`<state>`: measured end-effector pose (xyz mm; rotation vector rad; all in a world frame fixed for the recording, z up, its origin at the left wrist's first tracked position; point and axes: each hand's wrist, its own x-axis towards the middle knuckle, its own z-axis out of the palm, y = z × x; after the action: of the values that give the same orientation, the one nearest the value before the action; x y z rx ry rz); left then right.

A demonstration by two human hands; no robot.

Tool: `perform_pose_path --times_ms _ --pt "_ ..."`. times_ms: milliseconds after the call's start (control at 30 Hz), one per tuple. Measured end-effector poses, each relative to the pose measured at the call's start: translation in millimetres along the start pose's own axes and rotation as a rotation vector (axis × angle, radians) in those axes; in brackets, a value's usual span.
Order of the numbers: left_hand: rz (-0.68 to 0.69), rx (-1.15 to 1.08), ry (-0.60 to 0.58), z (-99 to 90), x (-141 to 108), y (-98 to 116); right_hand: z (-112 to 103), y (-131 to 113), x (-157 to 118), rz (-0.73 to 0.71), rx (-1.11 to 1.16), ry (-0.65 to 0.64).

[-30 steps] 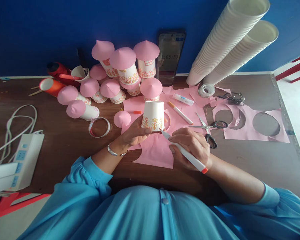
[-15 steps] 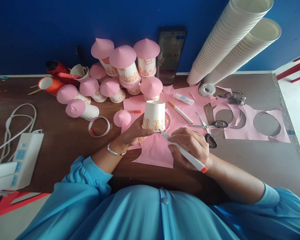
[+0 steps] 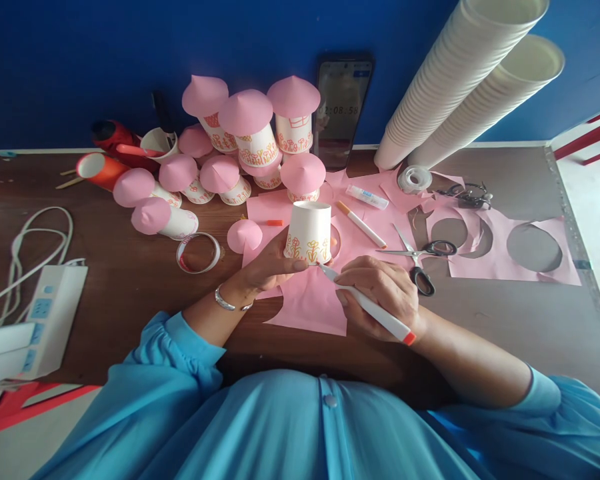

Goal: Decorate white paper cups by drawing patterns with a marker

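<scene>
My left hand [image 3: 269, 261] is closed around a white paper cup [image 3: 310, 225], held upside down with its rim toward me. Orange and yellow flowers are drawn in a band near that rim. A white marker [image 3: 380, 315] with a red end is gripped in my right hand [image 3: 380, 293], its tip at the cup's lower edge. Pink paper [image 3: 320, 307] lies under both hands. Just left of the cup sits a small pink paper cone [image 3: 245, 237], near an orange-red marker cap [image 3: 275, 223]. Scissors [image 3: 420, 253] lie spread apart beyond my right hand.
Several decorated cups with pink cone roofs [image 3: 245, 113] stand at the back. A phone [image 3: 343, 113] leans on the blue wall beside tall cup stacks [image 3: 460, 73]. A tape ring [image 3: 198, 253], glue stick [image 3: 367, 197], second marker [image 3: 361, 225] and power strip [image 3: 55, 320] lie around.
The marker tip stays at the cup's edge with only a very slight shift of my right hand. The phone's timer digits have advanced.
</scene>
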<state>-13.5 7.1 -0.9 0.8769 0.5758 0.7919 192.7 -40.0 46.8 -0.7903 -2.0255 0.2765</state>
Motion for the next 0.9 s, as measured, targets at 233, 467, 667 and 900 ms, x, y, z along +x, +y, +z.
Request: perform_pose_path --times_ms 233,467,667,900 --pt "0.0 -0.005 -0.003 0.7 -1.1 1.9 -1.3 1.2 0.3 -0.022 0.009 0.051" --pt "0.016 -0.011 -0.039 -0.6 -0.7 0.5 -1.4 1.7 -0.5 0.0 -0.018 0.017" --pt "-0.005 0.003 -0.013 -0.9 -0.6 1.0 -2.0 0.1 -0.6 0.002 -0.016 0.01" --pt "-0.002 -0.018 -0.045 -0.9 -0.6 1.5 -1.1 2.3 -0.8 -0.028 -0.01 0.051"
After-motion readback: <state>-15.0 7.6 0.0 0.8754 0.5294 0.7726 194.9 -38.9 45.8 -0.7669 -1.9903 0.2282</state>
